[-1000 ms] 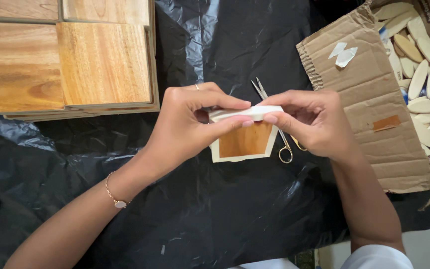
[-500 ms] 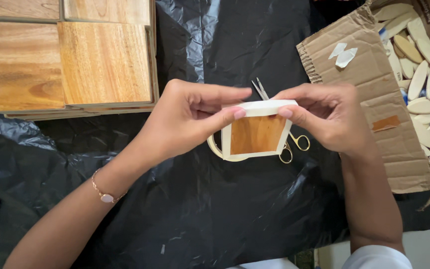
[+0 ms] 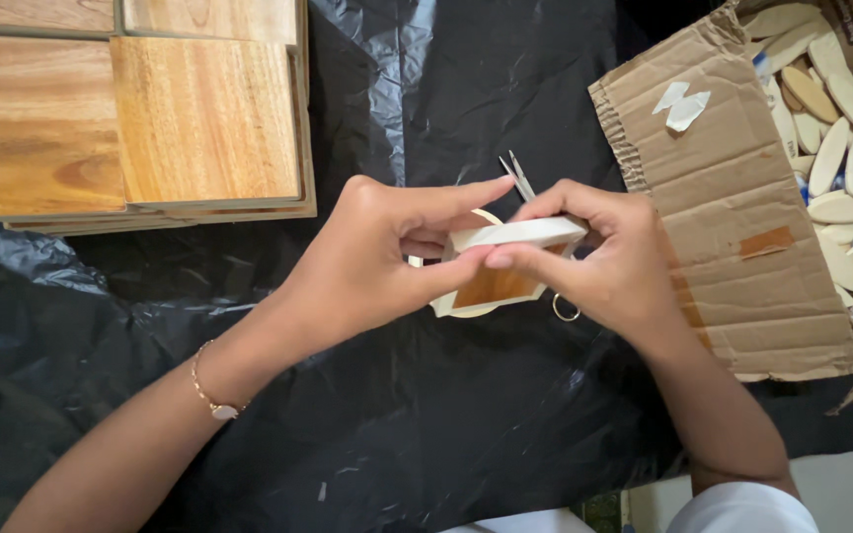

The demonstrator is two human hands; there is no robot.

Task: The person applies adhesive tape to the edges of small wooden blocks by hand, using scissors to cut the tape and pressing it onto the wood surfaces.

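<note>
Head view: black plastic sheet (image 3: 466,415) covers the surface; both hands' grips, left hand (image 3: 367,262) and right hand (image 3: 609,262), pinch a wooden frame (image 3: 505,266).

The left hand (image 3: 367,257) has a thin gold bracelet (image 3: 211,395) at its wrist, lower left of the frame. The right hand (image 3: 614,262) is bare. A white sleeve (image 3: 742,508) shows at the bottom right.

My left hand (image 3: 372,262) and right hand (image 3: 609,262) cover most of the small pale-edged brown wooden piece (image 3: 496,284) between them. The thin metal scissors (image 3: 517,178) beneath show only tips and one ring. Far right of my hands, the pale oval wooden biscuits (image 3: 841,128) run off the frame.
</note>
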